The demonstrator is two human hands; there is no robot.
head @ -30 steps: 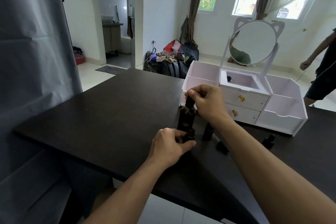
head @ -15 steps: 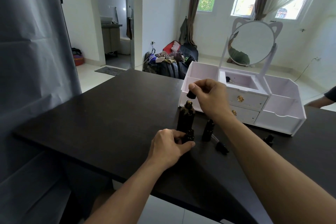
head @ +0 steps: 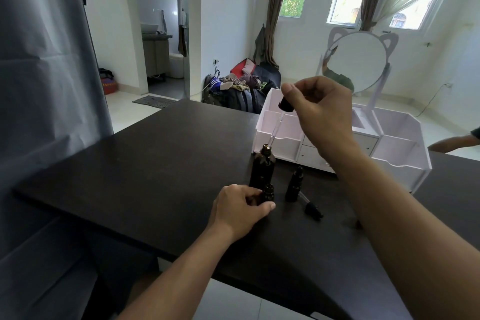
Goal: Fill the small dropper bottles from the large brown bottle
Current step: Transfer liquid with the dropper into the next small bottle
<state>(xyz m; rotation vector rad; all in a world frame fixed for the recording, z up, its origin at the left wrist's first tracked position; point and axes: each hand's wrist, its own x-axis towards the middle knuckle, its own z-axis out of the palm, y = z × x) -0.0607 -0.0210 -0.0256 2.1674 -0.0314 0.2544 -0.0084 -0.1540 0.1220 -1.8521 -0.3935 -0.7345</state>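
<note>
Above big brown bottle (head: 262, 167), right hand (head: 318, 112) pinches dropper (head: 281, 114); left hand (head: 237, 209) grips sm. bottle (head: 268, 193).

On the worktop (head: 155, 163) the large bottle (head: 262, 167) stands before the organizer (head: 405, 148); a small bottle (head: 293, 186) to its right, a dropper (head: 310, 206) lying beside that.

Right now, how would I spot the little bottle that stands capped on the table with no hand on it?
Find the white organiser with the round mirror at the far side of the black table. Just in front of it stands the large brown bottle, open. The capped small bottle stands to its right, beside a loose dropper; its twin is gripped by the left hand.
</note>
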